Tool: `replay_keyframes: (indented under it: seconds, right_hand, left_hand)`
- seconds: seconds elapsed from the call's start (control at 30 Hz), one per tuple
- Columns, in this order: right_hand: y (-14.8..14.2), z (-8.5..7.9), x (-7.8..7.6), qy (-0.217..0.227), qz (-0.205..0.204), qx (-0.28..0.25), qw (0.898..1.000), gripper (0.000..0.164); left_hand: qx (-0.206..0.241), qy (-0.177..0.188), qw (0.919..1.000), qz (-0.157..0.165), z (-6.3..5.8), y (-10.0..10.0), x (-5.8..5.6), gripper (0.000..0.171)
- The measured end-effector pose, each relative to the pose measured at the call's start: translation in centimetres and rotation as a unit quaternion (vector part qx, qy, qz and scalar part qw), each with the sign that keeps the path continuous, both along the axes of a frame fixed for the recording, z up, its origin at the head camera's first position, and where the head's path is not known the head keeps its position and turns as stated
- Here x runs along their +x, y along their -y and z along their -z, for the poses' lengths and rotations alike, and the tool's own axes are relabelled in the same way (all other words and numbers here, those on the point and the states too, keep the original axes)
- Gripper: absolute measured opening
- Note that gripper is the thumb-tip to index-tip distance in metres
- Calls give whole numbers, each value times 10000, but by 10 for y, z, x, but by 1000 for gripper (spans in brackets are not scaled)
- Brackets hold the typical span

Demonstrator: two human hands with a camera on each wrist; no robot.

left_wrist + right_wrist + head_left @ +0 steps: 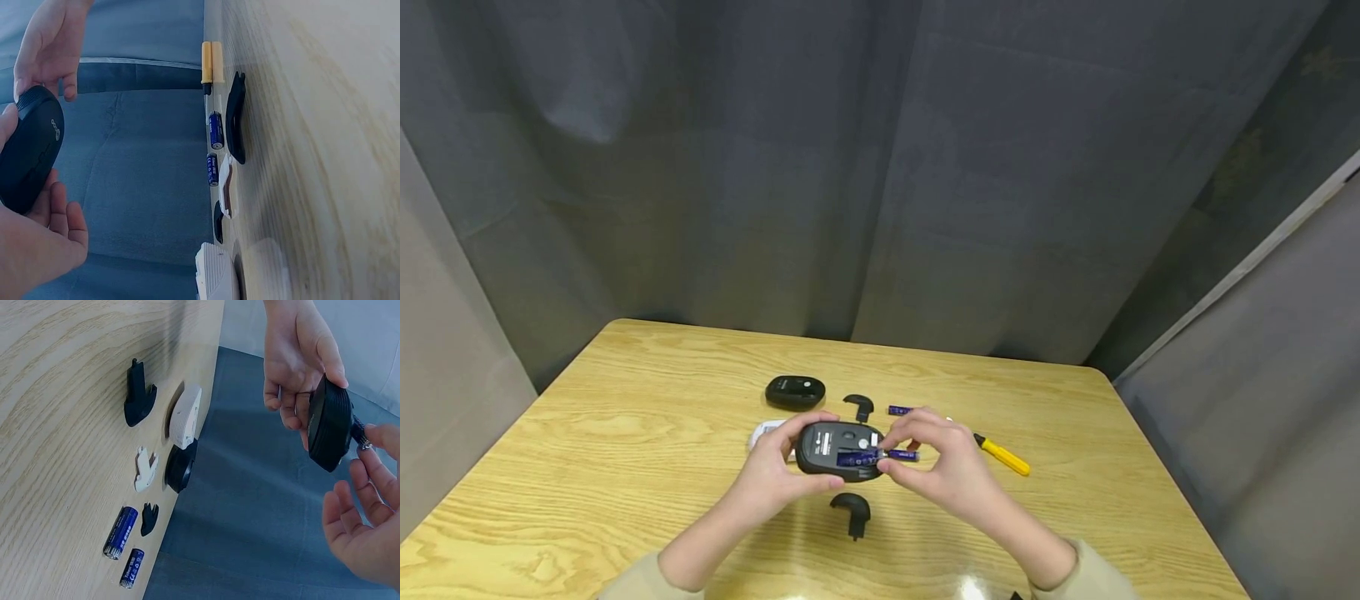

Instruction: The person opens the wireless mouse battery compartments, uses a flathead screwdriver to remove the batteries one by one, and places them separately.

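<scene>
My left hand [767, 475] grips a black computer mouse [831, 437] above the table, with its labelled underside turned up. A dark blue battery [857, 458] lies at the slot in that underside. The thumb and fingers of my right hand [943, 458] pinch the battery's end at the mouse's right side. In the right wrist view the battery [359, 432] sticks out from the mouse [329, 425] between those fingertips. The left wrist view shows the mouse's smooth top [31, 150]; the battery is hidden there.
Two more blue batteries [120, 532] lie on the table [662, 417]. Around them are black covers [853, 510], a white cover [145, 470], a white mouse [185, 417] and another black mouse [795, 392]. A yellow-handled tool [1006, 457] lies at the right, its front end partly hidden.
</scene>
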State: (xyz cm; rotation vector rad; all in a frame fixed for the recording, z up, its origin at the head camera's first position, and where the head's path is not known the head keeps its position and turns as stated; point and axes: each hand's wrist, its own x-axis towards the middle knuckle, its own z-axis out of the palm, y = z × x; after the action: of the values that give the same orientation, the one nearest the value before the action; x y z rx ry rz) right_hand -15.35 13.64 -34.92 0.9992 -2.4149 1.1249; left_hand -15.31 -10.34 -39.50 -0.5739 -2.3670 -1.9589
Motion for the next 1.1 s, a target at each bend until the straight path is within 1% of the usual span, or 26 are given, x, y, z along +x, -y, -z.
replay_keyframes:
  seconds: [0.2, 0.4, 0.5, 0.7, 0.77, 0.9, 0.93, 1.0, 1.1]
  right_hand:
    - [-5, -4, 0, -52, -59, -224, 9997, 17]
    - [-9, -9, 3, -244, -48, -393, 9989, 19]
    - [-12, -8, 3, -281, 16, -427, 9987, 20]
    - [-24, 5, -1, -136, 228, -356, 9990, 20]
    - [-25, 2, 4, -87, 311, -337, 9989, 19]
    - [-28, 6, 7, -63, 419, -285, 9987, 18]
    - [-30, 8, 7, -56, 450, -276, 9986, 18]
    - [-36, 20, 3, -60, 452, -249, 9986, 18]
    - [-41, 29, 1, 30, 423, -236, 9988, 16]
  left_hand:
    - [-106, 1, 9998, -145, 0, 3, 1, 71]
    - [-46, -8, 9998, -177, -1, 8, 0, 71]
    - [-15, 25, 9998, -206, -1, 11, 0, 71]
    - [-123, 131, 9994, -293, 1, 19, 1, 71]
    - [-168, 150, 9992, -340, 3, 22, 1, 71]
    - [-276, 129, 9987, -399, 7, 28, 2, 72]
    - [-302, 145, 9986, -407, 8, 29, 2, 72]
    - [-372, 200, 9982, -429, 9, 32, 2, 72]
    - [-486, 316, 9974, -438, 11, 36, 2, 71]
